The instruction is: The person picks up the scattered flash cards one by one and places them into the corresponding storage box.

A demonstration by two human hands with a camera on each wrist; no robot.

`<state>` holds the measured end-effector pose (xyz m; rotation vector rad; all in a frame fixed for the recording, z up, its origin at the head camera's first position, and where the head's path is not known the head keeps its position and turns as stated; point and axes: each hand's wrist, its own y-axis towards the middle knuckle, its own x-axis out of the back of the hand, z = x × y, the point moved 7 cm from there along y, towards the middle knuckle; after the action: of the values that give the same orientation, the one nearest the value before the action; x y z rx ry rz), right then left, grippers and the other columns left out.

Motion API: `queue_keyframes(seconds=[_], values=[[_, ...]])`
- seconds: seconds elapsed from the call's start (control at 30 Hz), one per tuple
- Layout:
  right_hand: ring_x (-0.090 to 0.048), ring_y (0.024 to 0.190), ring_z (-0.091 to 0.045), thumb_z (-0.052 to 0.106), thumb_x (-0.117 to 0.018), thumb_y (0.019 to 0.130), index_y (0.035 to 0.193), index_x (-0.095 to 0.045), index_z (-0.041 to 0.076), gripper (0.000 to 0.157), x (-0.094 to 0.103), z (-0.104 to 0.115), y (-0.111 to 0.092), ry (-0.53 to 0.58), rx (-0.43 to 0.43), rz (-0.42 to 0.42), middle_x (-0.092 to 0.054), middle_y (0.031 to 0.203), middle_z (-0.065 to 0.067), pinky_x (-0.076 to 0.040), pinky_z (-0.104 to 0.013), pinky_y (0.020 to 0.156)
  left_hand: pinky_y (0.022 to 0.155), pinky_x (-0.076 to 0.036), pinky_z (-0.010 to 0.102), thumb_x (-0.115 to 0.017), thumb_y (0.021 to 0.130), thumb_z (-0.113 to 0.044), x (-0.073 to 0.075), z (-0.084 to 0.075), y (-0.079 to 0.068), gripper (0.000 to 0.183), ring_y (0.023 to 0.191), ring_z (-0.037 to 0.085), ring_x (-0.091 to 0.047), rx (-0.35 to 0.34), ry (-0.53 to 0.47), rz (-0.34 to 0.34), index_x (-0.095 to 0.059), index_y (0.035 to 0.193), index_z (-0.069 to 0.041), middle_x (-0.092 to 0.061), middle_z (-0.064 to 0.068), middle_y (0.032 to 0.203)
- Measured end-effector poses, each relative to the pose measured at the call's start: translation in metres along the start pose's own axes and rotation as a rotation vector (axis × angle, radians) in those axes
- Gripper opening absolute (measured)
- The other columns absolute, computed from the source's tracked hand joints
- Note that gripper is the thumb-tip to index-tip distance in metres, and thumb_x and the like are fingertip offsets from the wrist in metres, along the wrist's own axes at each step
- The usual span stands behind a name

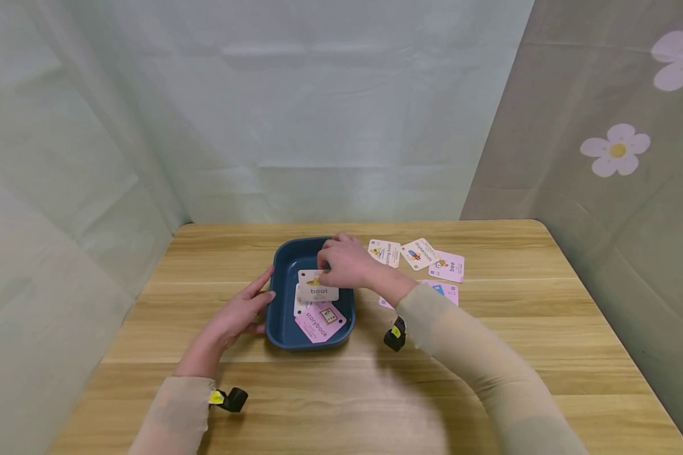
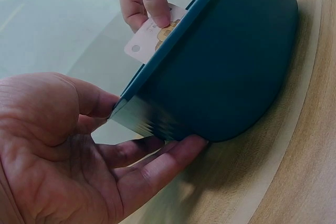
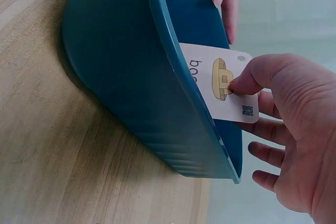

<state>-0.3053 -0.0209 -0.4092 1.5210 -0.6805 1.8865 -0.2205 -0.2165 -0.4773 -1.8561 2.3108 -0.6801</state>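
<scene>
Two sleeves [image 1: 173, 411] along bottom edge. At centre, gripping one blue tray [image 1: 283, 315] loosely with left hand [image 1: 241, 313]; pinching one boat card [image 1: 323, 293] with right hand [image 1: 350, 262], over two inner cards [image 1: 320, 321]. Right of centre, at least four loose cards [image 1: 420, 253].

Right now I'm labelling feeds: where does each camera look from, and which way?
Head: on the head, facing forward and down at the blue bin; left hand, right hand and sleeves show.
Left wrist: on that wrist, facing the bin; left hand near, right beyond.
Right wrist: on that wrist, facing the bin and boat flashcard; right hand near, left beyond.
Shared: both wrist views show bin and flashcard from opposite sides.
</scene>
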Motion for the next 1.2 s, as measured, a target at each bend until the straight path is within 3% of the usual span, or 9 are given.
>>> queue_keyframes(seconds=[0.77, 1.2], values=[[-0.040, 0.117, -0.023, 0.040, -0.070, 0.091, 0.095, -0.072, 0.025, 0.015, -0.009, 0.000, 0.003, -0.044, -0.015, 0.071, -0.062, 0.117, 0.005, -0.035, -0.043, 0.102, 0.077, -0.060, 0.039, -0.045, 0.110, -0.026, 0.000, -0.002, -0.001, 0.065, 0.120, 0.035, -0.059, -0.006, 0.004, 0.010, -0.012, 0.165, -0.038, -0.028, 0.028, 0.161], [-0.041, 0.120, -0.023, 0.039, -0.070, 0.091, 0.104, -0.073, 0.026, 0.018, -0.011, -0.006, 0.005, -0.050, -0.039, 0.063, -0.060, 0.125, 0.003, -0.032, -0.046, 0.109, 0.076, -0.059, 0.038, -0.045, 0.110, -0.026, 0.000, 0.000, 0.000, 0.065, 0.121, 0.034, -0.058, 0.002, 0.005, 0.008, -0.012, 0.165, -0.039, -0.026, 0.027, 0.163]])
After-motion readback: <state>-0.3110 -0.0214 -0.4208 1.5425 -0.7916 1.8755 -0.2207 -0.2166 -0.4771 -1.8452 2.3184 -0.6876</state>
